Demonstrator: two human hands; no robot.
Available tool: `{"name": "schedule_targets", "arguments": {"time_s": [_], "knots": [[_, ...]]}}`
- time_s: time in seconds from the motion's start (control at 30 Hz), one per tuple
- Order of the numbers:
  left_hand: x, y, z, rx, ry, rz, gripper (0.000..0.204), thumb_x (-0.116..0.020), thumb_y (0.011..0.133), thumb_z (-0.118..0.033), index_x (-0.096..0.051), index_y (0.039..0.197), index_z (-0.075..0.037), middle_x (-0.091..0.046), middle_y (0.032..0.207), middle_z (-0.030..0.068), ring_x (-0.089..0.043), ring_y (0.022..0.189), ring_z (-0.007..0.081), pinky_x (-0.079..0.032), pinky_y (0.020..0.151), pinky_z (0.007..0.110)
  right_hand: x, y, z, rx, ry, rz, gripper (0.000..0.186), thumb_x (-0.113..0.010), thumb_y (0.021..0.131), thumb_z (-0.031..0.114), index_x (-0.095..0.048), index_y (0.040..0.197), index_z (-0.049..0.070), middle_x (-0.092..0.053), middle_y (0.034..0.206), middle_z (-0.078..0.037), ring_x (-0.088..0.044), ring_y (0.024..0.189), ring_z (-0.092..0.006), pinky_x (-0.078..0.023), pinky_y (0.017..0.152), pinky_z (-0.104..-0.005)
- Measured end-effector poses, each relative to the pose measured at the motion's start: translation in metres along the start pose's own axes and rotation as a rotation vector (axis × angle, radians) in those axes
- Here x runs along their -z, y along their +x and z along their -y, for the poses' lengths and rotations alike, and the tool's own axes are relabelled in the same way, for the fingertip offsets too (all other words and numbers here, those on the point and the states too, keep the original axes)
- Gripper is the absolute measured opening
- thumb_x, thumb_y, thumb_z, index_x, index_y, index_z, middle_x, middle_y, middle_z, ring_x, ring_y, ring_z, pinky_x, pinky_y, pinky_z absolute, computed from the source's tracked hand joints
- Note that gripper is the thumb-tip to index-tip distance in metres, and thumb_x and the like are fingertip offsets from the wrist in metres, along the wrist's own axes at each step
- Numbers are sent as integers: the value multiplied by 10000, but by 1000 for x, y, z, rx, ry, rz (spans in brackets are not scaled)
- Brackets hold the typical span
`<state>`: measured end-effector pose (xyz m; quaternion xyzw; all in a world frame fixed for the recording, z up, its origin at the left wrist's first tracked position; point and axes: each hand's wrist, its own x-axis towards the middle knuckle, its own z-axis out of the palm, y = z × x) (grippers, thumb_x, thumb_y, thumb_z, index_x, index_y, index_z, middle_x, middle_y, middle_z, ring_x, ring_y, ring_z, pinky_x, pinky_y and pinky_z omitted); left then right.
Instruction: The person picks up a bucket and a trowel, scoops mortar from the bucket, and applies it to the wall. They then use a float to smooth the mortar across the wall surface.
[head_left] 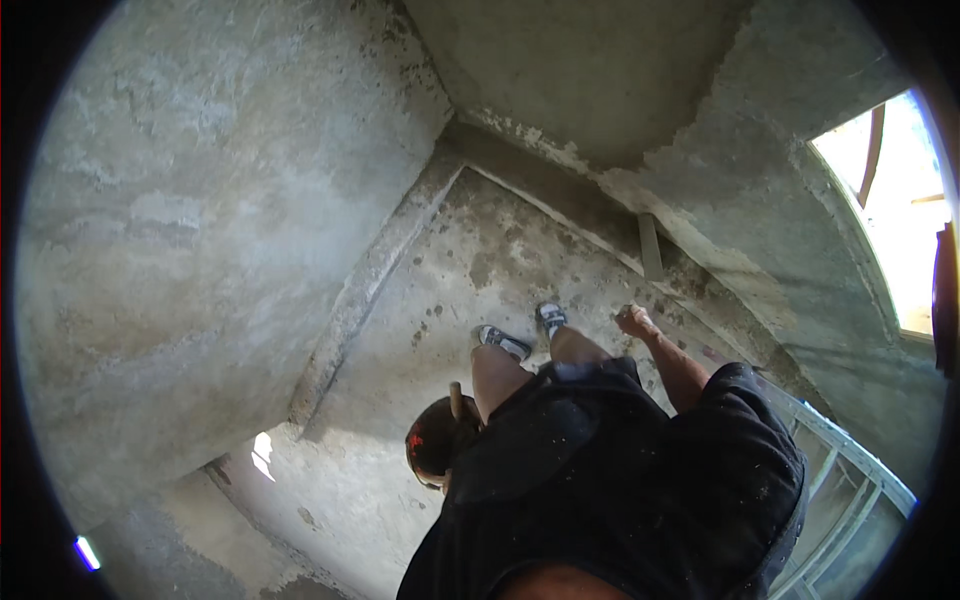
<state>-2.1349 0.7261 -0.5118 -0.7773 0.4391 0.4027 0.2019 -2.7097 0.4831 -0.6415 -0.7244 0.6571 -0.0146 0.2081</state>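
The right hand (633,321) hangs with fingers curled closed above the concrete floor (480,240); the left hand is hidden behind a dark bowl-like pan (432,445).

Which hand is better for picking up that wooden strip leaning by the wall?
Probably the right. The right hand hangs on the same side as the wooden strip and seems to hold nothing. On the left there is a dark round thing with a wooden handle, and the left hand is hidden.

Grey, blotchy plaster is covering the walls (200,220), and darker spots are speckling the grey concrete floor (500,250). The person is wearing a black, dust-flecked shirt (620,470) and grey-and-white sandals (505,342). A dark bowl (432,445) is showing a red patch.
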Motion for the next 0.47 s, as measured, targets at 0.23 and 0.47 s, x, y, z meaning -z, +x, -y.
{"name": "schedule_targets", "arguments": {"time_s": [0.23, 0.47], "knots": [[20, -54, -29, 8, -382, 9, 293, -438, 844, -294, -579, 913, -46, -615, 830, 91, -594, 719, 199, -488, 642, 310, 13, 25, 94, -244, 32, 916, 209, -422, 805, 177, -583, 896, 79, -631, 848, -68, -618, 737, -192, -506, 577, -349], [323, -124, -143, -15, -826, 52, 324, -414, 853, -331, -589, 913, -65, -616, 824, 95, -595, 698, 195, -488, 633, 306, 1, 91, 170, -53, -299, 464, 110, -553, 710, 185, -619, 733, 100, -629, 668, -30, -609, 653, -165, -493, 557, -318]]}}
